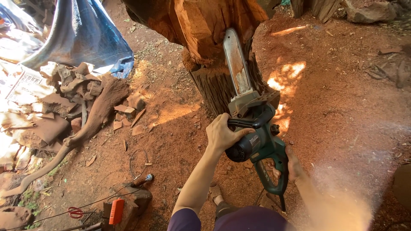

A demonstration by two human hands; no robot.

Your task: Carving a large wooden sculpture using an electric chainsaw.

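Beside the carved tree stump (214,85), left hand (221,136) wraps tight around the chainsaw's (252,128) front handle; right hand (293,164) grips its rear handle, fingers closed.

a blue tarp (92,36) hung at the upper left above a heap of wood offcuts (70,92). a long bent root (81,132) lay on the red dirt (chips everywhere), with red-handled scissors (75,212) and an orange tool (116,211) nearby.
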